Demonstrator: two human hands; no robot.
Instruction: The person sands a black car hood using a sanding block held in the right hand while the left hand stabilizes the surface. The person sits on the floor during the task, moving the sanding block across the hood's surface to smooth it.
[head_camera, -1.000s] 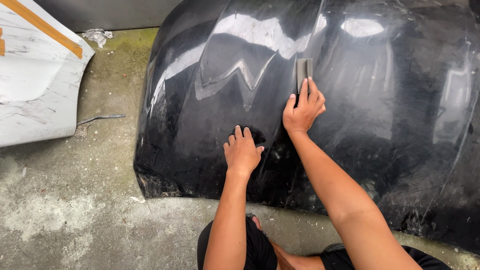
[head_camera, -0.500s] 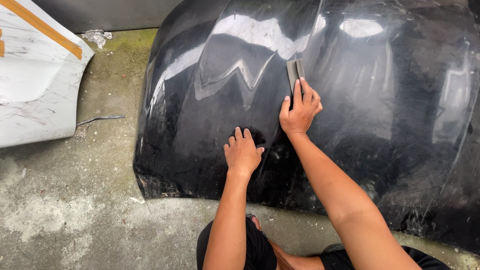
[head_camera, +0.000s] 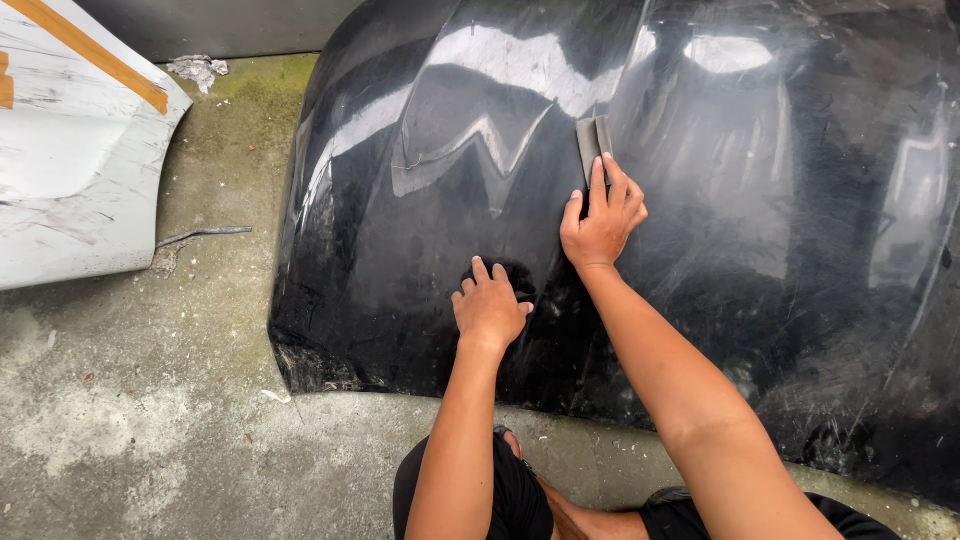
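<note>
Soft overcast daylight; bright sky glare across glossy black panel (head_camera: 700, 250); faint shadows; sharp focus throughout.

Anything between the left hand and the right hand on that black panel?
Head view: only bare glossy surface of the black panel, wet and scuffed, lies between the left hand and the right hand, which presses a grey sanding pad farther up.

The glossy black car panel (head_camera: 760, 280) is filling most of the reach from twelve to four o'clock, with open surface lying all around the right hand (head_camera: 600, 225) and left hand (head_camera: 490, 310). At nine o'clock, bare concrete floor (head_camera: 130, 400) is offering free passage. A white panel (head_camera: 70, 170) is blocking ten o'clock, and a thin twig (head_camera: 200, 235) is lying just beside it.
</note>
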